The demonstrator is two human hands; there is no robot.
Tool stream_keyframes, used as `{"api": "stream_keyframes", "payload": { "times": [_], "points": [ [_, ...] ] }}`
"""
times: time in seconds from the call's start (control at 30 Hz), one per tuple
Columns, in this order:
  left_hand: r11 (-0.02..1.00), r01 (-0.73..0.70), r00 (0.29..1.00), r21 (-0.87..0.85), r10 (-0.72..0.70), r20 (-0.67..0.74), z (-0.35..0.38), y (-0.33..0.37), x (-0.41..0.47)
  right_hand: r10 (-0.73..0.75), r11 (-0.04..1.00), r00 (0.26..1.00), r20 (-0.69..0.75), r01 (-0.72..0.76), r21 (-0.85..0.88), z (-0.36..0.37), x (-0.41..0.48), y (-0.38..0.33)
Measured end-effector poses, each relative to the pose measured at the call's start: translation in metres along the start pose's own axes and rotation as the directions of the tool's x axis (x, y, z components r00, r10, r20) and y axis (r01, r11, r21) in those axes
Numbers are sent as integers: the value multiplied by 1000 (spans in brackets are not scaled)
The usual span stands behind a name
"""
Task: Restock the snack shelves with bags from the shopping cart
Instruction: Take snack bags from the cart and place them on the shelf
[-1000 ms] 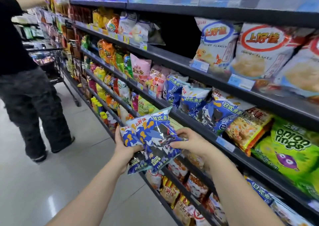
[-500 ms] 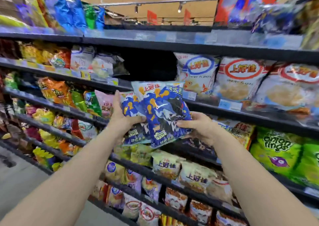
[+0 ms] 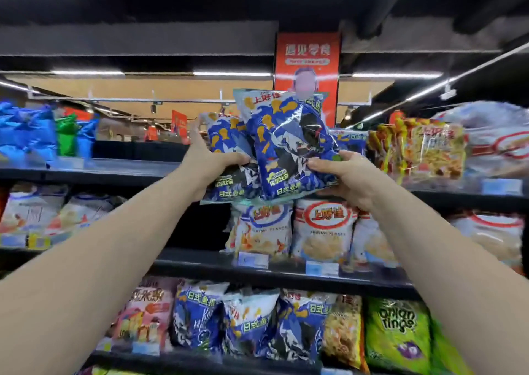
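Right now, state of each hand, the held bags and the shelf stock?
left hand, grips the side of the left blue bag
right hand, grips the lower right of the front blue bag
left blue bag, upright, held up, partly behind the front one
front blue bag, upright, held at top shelf height
top shelf, bare stretch left of the bags
shrimp flakes bags, upright, one shelf below
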State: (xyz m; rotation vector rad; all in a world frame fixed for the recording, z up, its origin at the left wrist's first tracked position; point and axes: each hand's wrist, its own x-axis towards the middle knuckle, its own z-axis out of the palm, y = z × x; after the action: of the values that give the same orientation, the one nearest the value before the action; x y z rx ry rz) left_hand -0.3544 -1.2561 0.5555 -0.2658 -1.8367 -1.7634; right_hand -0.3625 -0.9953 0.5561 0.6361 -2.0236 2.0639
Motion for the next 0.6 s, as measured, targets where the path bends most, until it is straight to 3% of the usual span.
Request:
{"api": "stream_keyframes", "payload": {
  "times": [0.23, 0.37, 0.47, 0.6],
  "points": [
    [990, 36, 995, -135, -22, 102, 98, 21, 58, -91, 996, 980, -177, 89, -18, -65, 35, -24],
    [983, 27, 995, -179, -10, 96, 156, 17, 81, -128, 992, 927, -353, 127, -27, -112, 61, -20],
    [983, 21, 996, -183, -5, 90, 191, 10, 105, -237, 970, 861, -450, 183, -162, -144, 74, -17],
    [993, 9, 997, -120, 1, 79, 227, 0, 134, -349, 919, 815, -462, 203, -336, -171, 92, -6]
  ]
}}
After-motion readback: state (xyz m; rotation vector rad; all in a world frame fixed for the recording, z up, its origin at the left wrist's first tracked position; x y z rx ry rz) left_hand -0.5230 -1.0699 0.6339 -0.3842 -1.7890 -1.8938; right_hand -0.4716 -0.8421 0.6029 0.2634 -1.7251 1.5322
